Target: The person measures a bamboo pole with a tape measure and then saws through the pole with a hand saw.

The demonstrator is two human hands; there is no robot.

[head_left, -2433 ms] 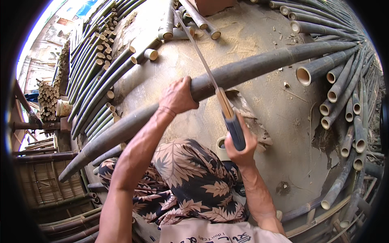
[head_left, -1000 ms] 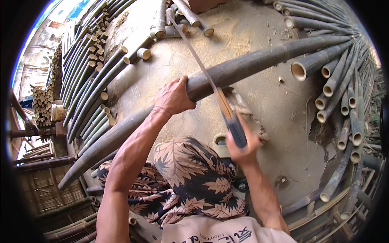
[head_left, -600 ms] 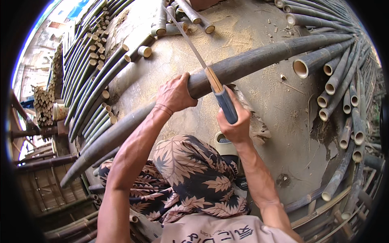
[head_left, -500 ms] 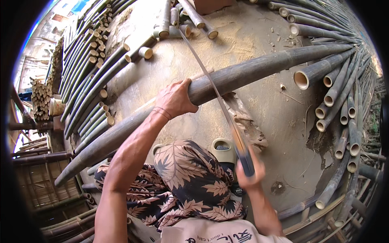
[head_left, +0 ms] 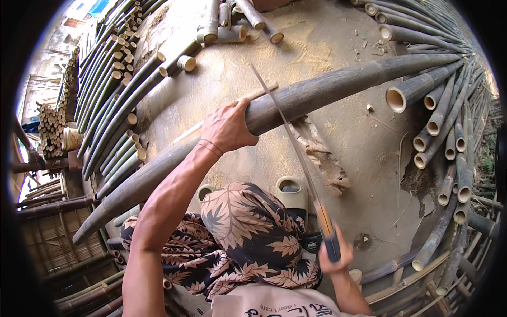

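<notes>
A long, thick, dark bamboo pole (head_left: pixel 327 90) lies slantwise in front of me, from the lower left to the upper right. My left hand (head_left: pixel 227 126) is closed over it near its middle, thumb on the near side. My right hand (head_left: pixel 336 252) grips the handle of a hand saw (head_left: pixel 296 142), black and orange, at the lower right. The saw's narrow blade crosses the pole just right of my left hand; its tip points up and away past the far side. How deep the blade sits cannot be told. A thin pale stick (head_left: pixel 259 92) lies beside the pole.
Cut bamboo lengths are stacked at left (head_left: pixel 116 108), and more poles (head_left: pixel 417 87) fan out at right. Short pieces (head_left: pixel 222 34) lie at the far side. Sawdust (head_left: pixel 296 47) covers part of the concrete floor. A crumpled brown sheet (head_left: pixel 322 156) lies under the saw.
My right hand has drawn the saw back toward me, down and slightly right, so less blade reaches beyond the pole. My left hand stays on the pole.
</notes>
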